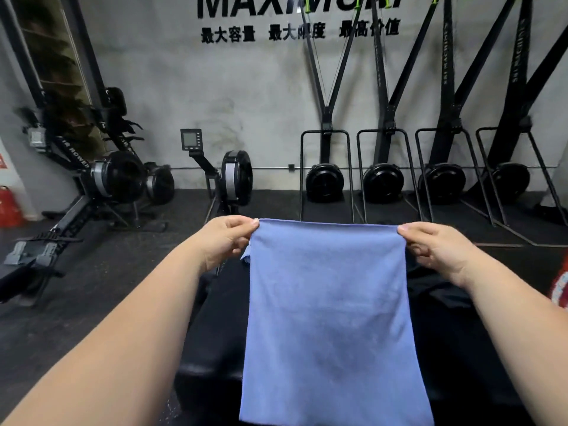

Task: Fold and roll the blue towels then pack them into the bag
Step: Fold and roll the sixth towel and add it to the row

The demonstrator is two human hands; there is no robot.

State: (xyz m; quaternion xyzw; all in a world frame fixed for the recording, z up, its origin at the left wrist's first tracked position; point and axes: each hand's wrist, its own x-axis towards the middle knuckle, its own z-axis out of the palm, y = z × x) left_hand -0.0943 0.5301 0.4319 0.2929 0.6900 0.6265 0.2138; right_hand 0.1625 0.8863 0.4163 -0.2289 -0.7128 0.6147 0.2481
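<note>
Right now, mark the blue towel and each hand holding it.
blue towel [329, 318]: head view, centre of the hanging cloth.
left hand [222, 241]: head view, middle of the hand, pinching the towel's top left corner.
right hand [436, 249]: head view, middle of the hand, pinching the top right corner.

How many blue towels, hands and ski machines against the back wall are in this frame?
blue towel: 1
hands: 2, the left hand and the right hand, each pinching a top corner of the towel
ski machines: 4
Total: 7
</note>
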